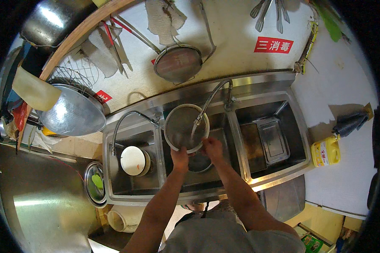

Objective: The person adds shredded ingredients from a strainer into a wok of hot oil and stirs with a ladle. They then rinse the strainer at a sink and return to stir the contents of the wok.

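A round pan-like vessel or sieve with a pale rim (186, 126) is held up over the middle basin of a steel sink (221, 174). My left hand (180, 158) grips its near rim. At its near right edge is my right hand (212, 148), fingers bent; whether they close on the rim cannot be told. Water runs into the round vessel from a flexible metal faucet (213, 95). Beneath my hands, another round-edged item (201, 169) lies in the basin, partly hidden.
Stacked bowls with a white one (133, 160) on top sit in the left basin under a second faucet (115, 132). The right basin holds a clear rectangular container (274, 140). A yellow jug (325, 152) stands at right; a perforated metal colander (72, 110) is at left.
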`<state>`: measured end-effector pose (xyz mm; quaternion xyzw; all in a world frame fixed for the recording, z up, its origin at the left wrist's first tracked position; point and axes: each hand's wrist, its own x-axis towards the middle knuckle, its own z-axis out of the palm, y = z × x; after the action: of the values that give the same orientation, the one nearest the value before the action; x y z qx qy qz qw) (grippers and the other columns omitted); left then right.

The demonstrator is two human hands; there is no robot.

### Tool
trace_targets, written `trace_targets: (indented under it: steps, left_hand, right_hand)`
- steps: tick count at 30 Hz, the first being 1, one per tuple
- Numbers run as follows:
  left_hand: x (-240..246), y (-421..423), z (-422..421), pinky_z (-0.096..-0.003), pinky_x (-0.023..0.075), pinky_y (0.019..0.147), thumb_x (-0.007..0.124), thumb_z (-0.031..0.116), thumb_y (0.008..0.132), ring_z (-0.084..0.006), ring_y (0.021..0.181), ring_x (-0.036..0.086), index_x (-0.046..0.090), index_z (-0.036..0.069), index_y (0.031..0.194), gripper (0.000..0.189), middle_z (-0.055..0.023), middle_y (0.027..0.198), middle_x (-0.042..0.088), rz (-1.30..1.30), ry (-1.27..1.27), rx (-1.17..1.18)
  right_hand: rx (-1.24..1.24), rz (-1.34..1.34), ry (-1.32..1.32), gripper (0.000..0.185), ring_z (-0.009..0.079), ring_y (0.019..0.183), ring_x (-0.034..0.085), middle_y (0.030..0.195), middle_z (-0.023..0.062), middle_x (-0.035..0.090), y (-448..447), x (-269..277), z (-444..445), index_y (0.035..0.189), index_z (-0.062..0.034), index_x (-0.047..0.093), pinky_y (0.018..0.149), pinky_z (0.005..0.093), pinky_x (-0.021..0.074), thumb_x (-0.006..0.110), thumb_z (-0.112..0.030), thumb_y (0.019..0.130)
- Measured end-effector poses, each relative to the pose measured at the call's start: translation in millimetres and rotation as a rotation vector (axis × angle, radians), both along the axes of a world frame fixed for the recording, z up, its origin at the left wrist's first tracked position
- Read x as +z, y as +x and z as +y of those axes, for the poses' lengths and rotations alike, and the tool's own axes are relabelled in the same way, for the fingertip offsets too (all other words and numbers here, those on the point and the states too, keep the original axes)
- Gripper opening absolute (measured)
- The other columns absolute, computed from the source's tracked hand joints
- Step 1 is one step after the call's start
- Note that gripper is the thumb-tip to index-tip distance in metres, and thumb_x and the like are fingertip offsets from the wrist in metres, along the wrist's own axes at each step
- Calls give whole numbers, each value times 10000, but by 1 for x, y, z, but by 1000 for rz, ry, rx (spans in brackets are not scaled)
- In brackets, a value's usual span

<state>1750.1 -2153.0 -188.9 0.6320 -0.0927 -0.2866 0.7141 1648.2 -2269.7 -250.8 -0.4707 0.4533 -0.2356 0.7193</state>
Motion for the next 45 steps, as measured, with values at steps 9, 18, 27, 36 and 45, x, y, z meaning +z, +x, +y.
trace_targets:
  steps: [9,18,27,36,45]
  left_hand:
    - [-49,14,-8,-432,615,605,636,231,965,-306,816,717,595,17,1224,339,-184,1091,662,666,325,-92]
    - [-20,51,-83,-497,547,649,675,229,937,-289,892,674,520,2,1275,436,-184,1109,628,-61,684,-548]
    - [-52,16,52,-410,385,1136,691,98,892,-369,1297,521,297,-5,1520,748,-245,1442,483,-269,474,-17]
    - [4,-7,147,-457,350,1167,559,-63,849,-386,1391,447,259,-11,1549,764,-248,1494,437,-621,628,212]
    - [-17,7,258,-485,525,991,605,-55,856,-354,1292,528,337,82,1498,709,-157,1459,470,228,231,630]
  right_hand:
    - [244,427,-764,529,424,679,646,749,223,664,-41,55,-17,838,-11,665,614,519,493,497,-470,1041]
    - [83,420,-538,424,320,760,666,839,149,695,-92,47,-6,952,-21,669,661,422,494,503,-398,1053]
    - [146,116,-671,341,244,699,619,821,87,660,-33,-27,23,1000,-44,624,629,396,488,527,-367,1049]
    - [319,-350,411,318,169,519,469,654,48,556,98,-54,-12,830,-102,612,500,351,368,594,-367,1005]
    - [1166,496,-1680,464,397,1213,552,1277,179,608,-29,-196,38,1202,-60,673,1036,499,429,723,-221,769]
